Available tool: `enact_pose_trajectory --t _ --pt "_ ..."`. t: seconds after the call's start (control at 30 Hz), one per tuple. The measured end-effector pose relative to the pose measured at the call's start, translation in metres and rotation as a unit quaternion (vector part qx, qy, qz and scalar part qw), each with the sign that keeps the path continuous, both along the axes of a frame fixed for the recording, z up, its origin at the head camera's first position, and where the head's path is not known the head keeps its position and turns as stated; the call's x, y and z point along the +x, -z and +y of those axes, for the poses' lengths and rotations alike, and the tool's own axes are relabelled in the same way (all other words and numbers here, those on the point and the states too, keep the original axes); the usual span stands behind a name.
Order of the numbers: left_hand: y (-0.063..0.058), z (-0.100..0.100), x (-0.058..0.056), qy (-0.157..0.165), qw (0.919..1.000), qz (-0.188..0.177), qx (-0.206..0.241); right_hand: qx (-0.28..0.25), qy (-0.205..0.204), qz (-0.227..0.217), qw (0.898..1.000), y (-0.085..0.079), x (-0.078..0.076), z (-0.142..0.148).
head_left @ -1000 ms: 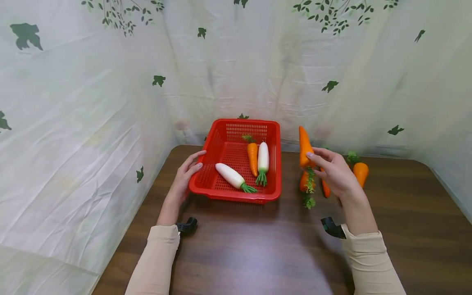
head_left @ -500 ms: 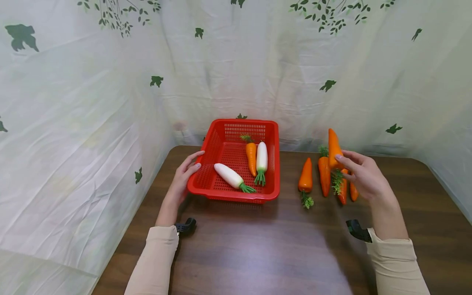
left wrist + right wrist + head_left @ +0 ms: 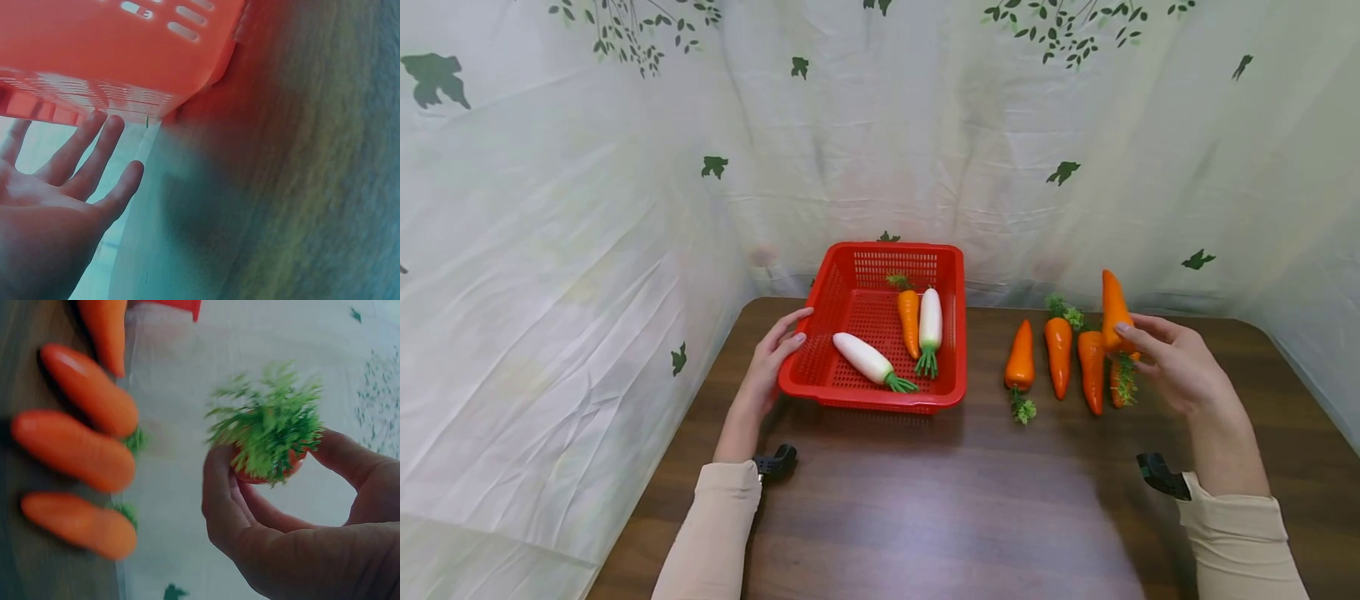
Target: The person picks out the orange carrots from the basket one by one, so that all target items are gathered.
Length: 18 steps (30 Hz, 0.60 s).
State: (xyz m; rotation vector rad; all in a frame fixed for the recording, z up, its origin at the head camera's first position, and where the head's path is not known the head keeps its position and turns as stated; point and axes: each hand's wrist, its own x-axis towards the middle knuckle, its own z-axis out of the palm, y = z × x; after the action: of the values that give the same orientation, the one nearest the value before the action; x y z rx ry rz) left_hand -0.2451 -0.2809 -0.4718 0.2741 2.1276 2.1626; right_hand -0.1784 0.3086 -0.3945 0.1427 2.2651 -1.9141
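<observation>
My right hand [image 3: 1180, 358] pinches an orange carrot [image 3: 1115, 308] between thumb and fingers, its tip up and its green leafy top [image 3: 272, 425] hanging toward the right wrist camera. It is held over the rightmost of several carrots [image 3: 1091, 372] lying in a row on the table. My left hand [image 3: 771, 358] is at the left side of a red plastic basket [image 3: 868, 397], its fingertips right at the rim. In the left wrist view its fingers [image 3: 94, 165] are straight and spread beside the basket's outer wall. Inside the basket are a carrot [image 3: 909, 321] and two white radishes [image 3: 865, 357].
The brown wooden table [image 3: 940, 500] extends in front of the basket and to the right. A pale cloth with green leaf prints [image 3: 880, 150] hangs behind the table and along its left side. The leftmost loose carrot [image 3: 1019, 358] points its tip away from me.
My right hand has carried the carrot to the right, from above the leftmost loose carrot to above the rightmost one. My left hand has stayed at the basket.
</observation>
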Motion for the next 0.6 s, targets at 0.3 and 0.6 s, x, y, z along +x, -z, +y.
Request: enact_pose_trajectory --t 0.3,0.6 --pt "0.001 0.003 -0.001 0.004 1.0000 -0.002 0.000 0.055 0.030 -0.009 0.998 0.011 0.009 0.043" --pt "0.001 0.000 -0.001 -0.001 1.0000 -0.004 -0.001 0.133 0.032 -0.016 0.990 0.032 0.009 0.061"
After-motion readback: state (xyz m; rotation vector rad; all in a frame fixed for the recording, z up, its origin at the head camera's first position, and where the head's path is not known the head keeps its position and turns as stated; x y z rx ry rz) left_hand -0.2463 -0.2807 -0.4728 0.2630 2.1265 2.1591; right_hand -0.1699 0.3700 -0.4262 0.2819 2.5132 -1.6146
